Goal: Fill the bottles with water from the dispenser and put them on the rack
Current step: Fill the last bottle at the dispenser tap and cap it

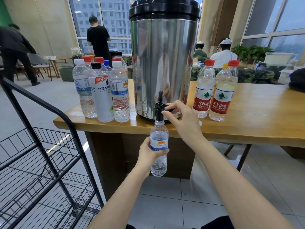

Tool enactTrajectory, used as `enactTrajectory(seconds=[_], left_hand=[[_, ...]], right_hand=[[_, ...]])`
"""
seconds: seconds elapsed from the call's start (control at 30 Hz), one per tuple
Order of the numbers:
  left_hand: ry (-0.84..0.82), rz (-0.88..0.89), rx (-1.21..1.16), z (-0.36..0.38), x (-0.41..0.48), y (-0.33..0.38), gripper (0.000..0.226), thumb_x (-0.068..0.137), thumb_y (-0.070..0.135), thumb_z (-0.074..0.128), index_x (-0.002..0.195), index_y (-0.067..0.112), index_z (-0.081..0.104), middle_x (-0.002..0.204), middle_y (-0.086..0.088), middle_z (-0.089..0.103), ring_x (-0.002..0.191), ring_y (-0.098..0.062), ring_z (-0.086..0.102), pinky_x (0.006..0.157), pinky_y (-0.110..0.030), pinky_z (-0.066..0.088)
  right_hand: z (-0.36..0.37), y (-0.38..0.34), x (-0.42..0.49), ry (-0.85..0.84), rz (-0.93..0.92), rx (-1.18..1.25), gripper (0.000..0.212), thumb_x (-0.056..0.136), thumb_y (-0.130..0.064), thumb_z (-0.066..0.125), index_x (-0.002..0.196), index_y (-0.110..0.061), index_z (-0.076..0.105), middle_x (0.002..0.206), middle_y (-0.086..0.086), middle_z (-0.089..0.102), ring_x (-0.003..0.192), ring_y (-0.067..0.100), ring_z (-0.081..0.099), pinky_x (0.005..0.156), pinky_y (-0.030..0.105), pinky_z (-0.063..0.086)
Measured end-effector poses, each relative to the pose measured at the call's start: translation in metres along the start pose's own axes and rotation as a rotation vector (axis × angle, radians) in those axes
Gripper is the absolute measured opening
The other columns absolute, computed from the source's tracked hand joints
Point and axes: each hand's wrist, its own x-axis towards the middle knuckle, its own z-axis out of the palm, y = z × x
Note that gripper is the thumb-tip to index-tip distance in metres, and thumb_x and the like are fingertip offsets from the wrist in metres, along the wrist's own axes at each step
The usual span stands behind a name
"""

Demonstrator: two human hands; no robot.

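Our left hand [147,155] grips the bottle [159,141] under the tap [158,114]; right hand [180,117] pinches the lever [165,106]; eight-o'clock rack [83,154] awaits bottles.

I read "农夫山泉 NONGFU SPRING" on the red-labelled bottle [220,103] right of the dispenser [163,63]; the white bottle [103,96] says "外星人" and "ALIEN".

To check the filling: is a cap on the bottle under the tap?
No, the bottle has a bare open neck right under the black tap.
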Motion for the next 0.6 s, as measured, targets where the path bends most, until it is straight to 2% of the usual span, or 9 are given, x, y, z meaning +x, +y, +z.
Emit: enactTrajectory(seconds=[0.13, 0.3, 0.47, 0.6], left_hand=[[-0.004, 0.001, 0.0, -0.0004, 0.0001, -0.0006, 0.061, 0.072, 0.006, 0.084, 0.122, 0.024, 0.054, 0.117, 0.006, 0.064, 0.107, -0.009, 0.059, 0.085, -0.023, 0.048], [-0.007, 0.004, 0.001, -0.0002, -0.0003, 0.0004, 0.061, 0.072, 0.007, 0.084, 0.123, 0.023, 0.054, 0.116, 0.007, 0.063, 0.099, -0.005, 0.058, 0.072, -0.015, 0.046], [-0.005, 0.003, -0.003, 0.0001, 0.0002, -0.0003, 0.06, 0.072, 0.007, 0.084, 0.12, 0.026, 0.054, 0.115, 0.007, 0.064, 0.104, -0.008, 0.059, 0.082, -0.02, 0.047], [-0.001, -0.001, -0.002, 0.0007, 0.0005, -0.0001, 0.059, 0.072, 0.006, 0.084, 0.119, 0.026, 0.053, 0.114, 0.008, 0.063, 0.102, -0.007, 0.058, 0.084, -0.023, 0.047]], right_hand=[[0.0003, -0.0001, -0.0005, 0.0, 0.0, -0.006, 0.023, 0.089, -0.045, 0.059, 0.097, -0.024, 0.061, 0.097, -0.009, 0.065, 0.088, 0.01, 0.06, 0.073, 0.042, 0.054], [0.0005, 0.0002, -0.0001, -0.001, 0.005, -0.006, 0.022, 0.089, -0.045, 0.06, 0.097, -0.025, 0.06, 0.097, -0.008, 0.065, 0.088, 0.01, 0.059, 0.073, 0.043, 0.054], [0.0005, 0.0002, -0.0002, 0.004, -0.002, -0.007, 0.02, 0.09, -0.042, 0.061, 0.097, -0.024, 0.061, 0.098, -0.008, 0.065, 0.087, 0.01, 0.059, 0.073, 0.042, 0.054], [0.0008, 0.0004, -0.0001, 0.004, -0.002, -0.005, 0.021, 0.089, -0.043, 0.061, 0.097, -0.024, 0.061, 0.098, -0.008, 0.065, 0.088, 0.01, 0.059, 0.073, 0.042, 0.054]])
